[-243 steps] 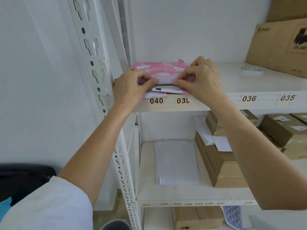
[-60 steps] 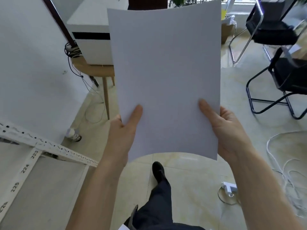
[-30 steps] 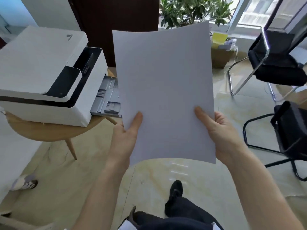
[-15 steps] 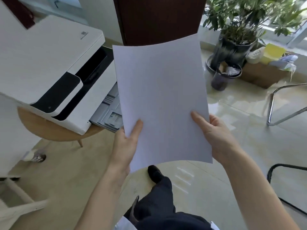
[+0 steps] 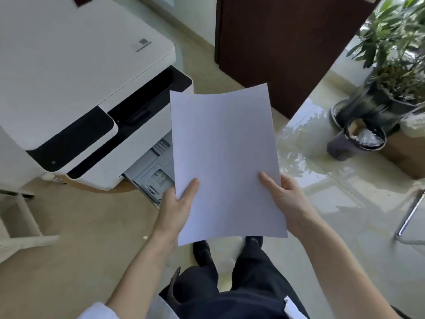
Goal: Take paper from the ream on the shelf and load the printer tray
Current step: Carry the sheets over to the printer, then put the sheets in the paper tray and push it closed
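A person looks down at a stack of plain white paper point(image 5: 224, 162) held in both hands above a glossy beige floor point(image 5: 69, 238). The sheets are blank, upright in portrait shape and tilted slightly away, with the top edge bowing a little and the upper right corner raised. How many sheets there are cannot be told.

The left hand point(image 5: 176, 209) grips the lower left edge, thumb lying on the front face and the other fingers hidden behind the paper. The right hand point(image 5: 284, 196) grips the lower right edge the same way, thumb pressed on the front.

To the left stands a white printer point(image 5: 76, 72) with a black control panel, resting on a round wooden worktop point(image 5: 101, 188) whose rim peeks out beneath it. Its grey paper tray point(image 5: 151, 172) is pulled open toward the person, and it looks bare inside. The left edge of the paper overlaps the tray's right side in view; the paper is held above and just beside it, not touching.

Beyond the paper is a dark wooden door point(image 5: 282, 44). On the far right sit potted plants point(image 5: 395, 72) and a small dark bin point(image 5: 358, 141). A chrome chair leg point(image 5: 409, 215) shows at the right edge. The floor between the person's dark shoes point(image 5: 203, 253) and the printer is open.
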